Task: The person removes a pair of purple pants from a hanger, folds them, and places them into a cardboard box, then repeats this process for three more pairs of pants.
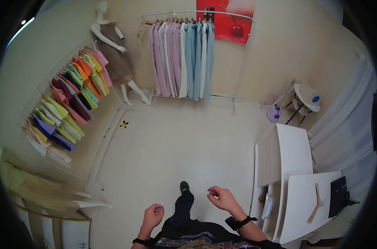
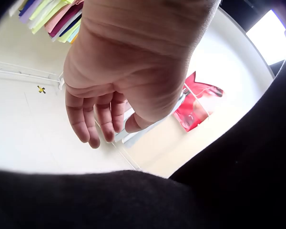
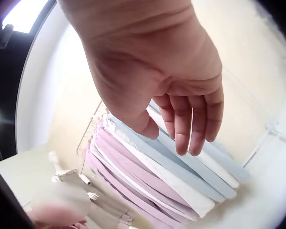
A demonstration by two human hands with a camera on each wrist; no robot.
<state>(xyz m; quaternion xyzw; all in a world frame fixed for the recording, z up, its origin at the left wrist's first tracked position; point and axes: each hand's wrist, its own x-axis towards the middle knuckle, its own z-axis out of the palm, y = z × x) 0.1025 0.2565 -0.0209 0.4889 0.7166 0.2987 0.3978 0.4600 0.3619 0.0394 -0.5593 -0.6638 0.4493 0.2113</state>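
Observation:
My left hand hangs in front of my body at the bottom of the head view, fingers loosely curled around nothing. In the left wrist view the same hand shows its palm side with the fingers drooping. To the right, my right hand is held out over the floor, also with nothing in it. The right wrist view has this hand with relaxed fingers, overlapping a distant row of lilac, white and light blue garments. Both hands are apart from every object around them.
Ahead stands a rack of long garments, with a mannequin beside it. Colourful tops hang on the left rack. At the right are a white counter, a wooden hanger, a monitor and a purple appliance.

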